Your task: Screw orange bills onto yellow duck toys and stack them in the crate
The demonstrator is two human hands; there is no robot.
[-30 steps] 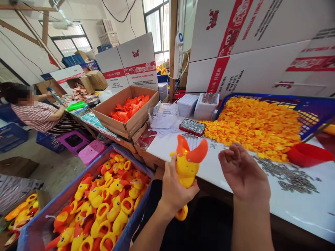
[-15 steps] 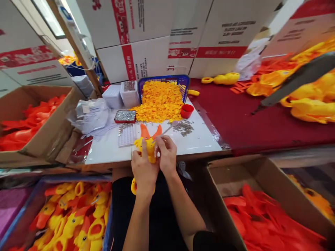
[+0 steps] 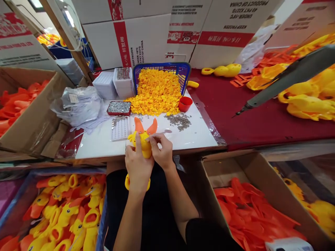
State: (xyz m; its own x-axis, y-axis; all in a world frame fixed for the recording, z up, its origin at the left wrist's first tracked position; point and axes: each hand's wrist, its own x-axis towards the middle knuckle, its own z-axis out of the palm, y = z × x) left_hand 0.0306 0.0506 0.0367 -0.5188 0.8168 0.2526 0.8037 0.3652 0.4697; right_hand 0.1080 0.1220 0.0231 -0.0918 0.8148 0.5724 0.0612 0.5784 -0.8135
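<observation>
My left hand (image 3: 138, 167) is wrapped round a yellow plastic duck toy (image 3: 144, 148), its index finger laid along the toy's side. Two orange beak-like flaps (image 3: 151, 128) stand spread at the toy's far end, and a yellow ring handle (image 3: 127, 182) shows below the hand. My right hand (image 3: 162, 150) is closed in a pinch against the toy's right side. From its fingertips a thin pale strip with a rounded end (image 3: 166, 131) sticks out, blurred. Beyond the hands lie a white grid tray (image 3: 120, 129) and a scatter of small metal screws (image 3: 180, 121).
A blue basket (image 3: 187, 75) spills small yellow parts onto the white board (image 3: 201, 134). Near it are a red tray of metal pieces (image 3: 119, 108) and a red cup (image 3: 185, 104). A power screwdriver (image 3: 264, 94) hangs at right. Boxes (image 3: 239, 170) of orange parts and duck toys flank my lap.
The view has shifted, so the table sits a little further left and up. My hands keep their hold on the toy, and the pale strip has swung lower and closer to the right hand.
</observation>
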